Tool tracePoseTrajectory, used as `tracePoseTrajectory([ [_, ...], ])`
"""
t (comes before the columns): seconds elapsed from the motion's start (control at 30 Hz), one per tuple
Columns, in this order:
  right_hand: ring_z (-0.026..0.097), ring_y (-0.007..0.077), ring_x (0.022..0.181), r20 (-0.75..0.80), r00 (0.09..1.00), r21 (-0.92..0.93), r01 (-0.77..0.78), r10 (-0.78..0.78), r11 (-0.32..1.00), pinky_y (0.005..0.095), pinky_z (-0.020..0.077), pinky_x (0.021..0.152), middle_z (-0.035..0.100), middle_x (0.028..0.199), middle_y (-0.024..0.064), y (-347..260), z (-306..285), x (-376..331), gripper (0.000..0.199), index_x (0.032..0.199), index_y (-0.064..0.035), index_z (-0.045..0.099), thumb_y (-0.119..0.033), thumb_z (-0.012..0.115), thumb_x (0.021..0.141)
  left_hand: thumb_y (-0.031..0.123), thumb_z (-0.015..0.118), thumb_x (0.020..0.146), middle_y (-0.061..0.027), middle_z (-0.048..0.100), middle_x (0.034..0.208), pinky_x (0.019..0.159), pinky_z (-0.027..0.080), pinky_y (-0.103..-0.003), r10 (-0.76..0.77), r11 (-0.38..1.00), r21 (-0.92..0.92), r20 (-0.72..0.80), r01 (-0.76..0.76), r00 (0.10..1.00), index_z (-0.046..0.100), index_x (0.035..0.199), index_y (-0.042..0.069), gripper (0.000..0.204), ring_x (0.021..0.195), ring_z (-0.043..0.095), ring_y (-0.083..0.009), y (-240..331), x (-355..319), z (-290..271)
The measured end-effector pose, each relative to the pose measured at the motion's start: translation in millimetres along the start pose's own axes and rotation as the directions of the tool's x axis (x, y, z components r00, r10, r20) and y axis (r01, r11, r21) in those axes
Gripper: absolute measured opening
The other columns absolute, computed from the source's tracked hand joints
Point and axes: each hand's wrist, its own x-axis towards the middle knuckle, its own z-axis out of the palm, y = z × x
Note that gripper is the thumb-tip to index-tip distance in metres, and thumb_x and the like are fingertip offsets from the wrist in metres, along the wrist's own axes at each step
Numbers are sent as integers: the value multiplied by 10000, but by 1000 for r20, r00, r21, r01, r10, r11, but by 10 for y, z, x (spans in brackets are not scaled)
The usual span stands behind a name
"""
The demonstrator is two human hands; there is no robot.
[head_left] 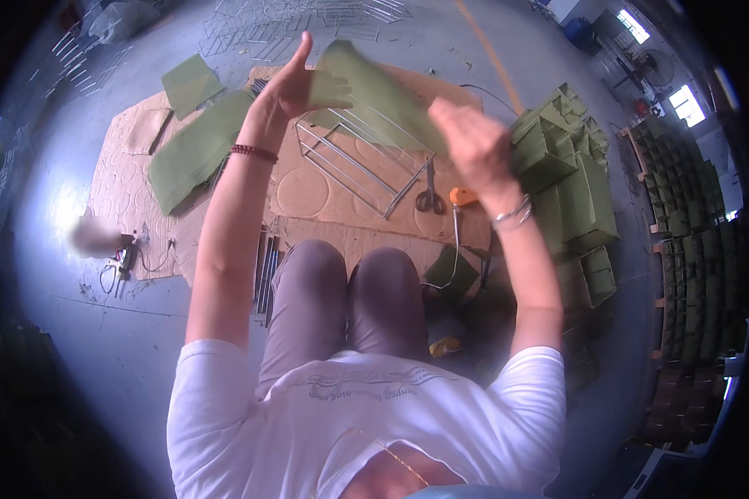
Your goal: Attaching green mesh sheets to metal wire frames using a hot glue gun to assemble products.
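A thin green sheet (370,91), smeared by motion, stretches in the air between my hands. My left hand (295,90) is open, thumb up and fingers stretched out against the sheet's left part. At the sheet's right end, my right hand (474,143) is blurred, its fingers closed on the edge. Below the sheet a box-shaped metal wire frame (341,170) rests on brown cardboard (295,195). Dark-handled scissors (429,198) lie by the frame's right end. Just right of them is an orange tool (463,196) with a pale cord.
More green sheets (195,150) lie to the left on the cardboard. Green fabric boxes (562,191) are piled at the right, with tall stacks (686,195) beyond. Metal rods (266,270) lie beside my left knee. Wire frames (283,25) cover the floor at the back.
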Motion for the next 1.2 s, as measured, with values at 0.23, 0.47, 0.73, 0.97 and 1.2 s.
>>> tracePoseTrajectory([
  [0.23,634,232,755,239,971,223,-51,-4,974,288,504,625,647,824,121,-645,88,-305,113,806,-13,611,-79,642,721,192,561,871,-86,610,1009,770,514,-265,16,991,131,-85,-5,996,495,1138,-14,343,836,616,-152,-297,-186,-467],
  [0.47,596,131,787,309,366,508,-844,878,173,275,469,707,641,816,80,121,634,-970,360,796,-1,629,-344,552,875,179,522,898,-21,594,974,752,492,-201,63,994,91,5,-64,998,519,1067,19,233,850,575,-76,-552,-359,-865],
  [0.73,581,109,755,825,-31,267,-859,565,-436,265,461,651,617,854,13,354,1432,-1299,558,911,-49,623,-580,613,740,197,565,874,-25,625,930,723,499,-224,141,955,282,-147,-95,979,576,1011,10,231,802,593,-95,-565,-363,-1209],
  [0.97,520,100,891,810,78,355,-854,581,-381,290,421,705,576,988,-33,324,1517,-1192,461,1038,-100,615,-448,680,744,265,564,869,-49,630,908,639,437,-190,344,703,687,-103,-184,933,590,1001,-23,318,770,576,-82,-571,8,-1296],
  [1.2,495,54,795,718,321,591,-749,618,-299,195,340,786,586,814,-50,668,1546,-1145,222,904,-56,635,-191,711,745,254,595,830,-70,640,885,682,431,-213,240,735,662,-55,-144,969,646,926,-9,284,781,580,-118,-722,-413,-1137],
])
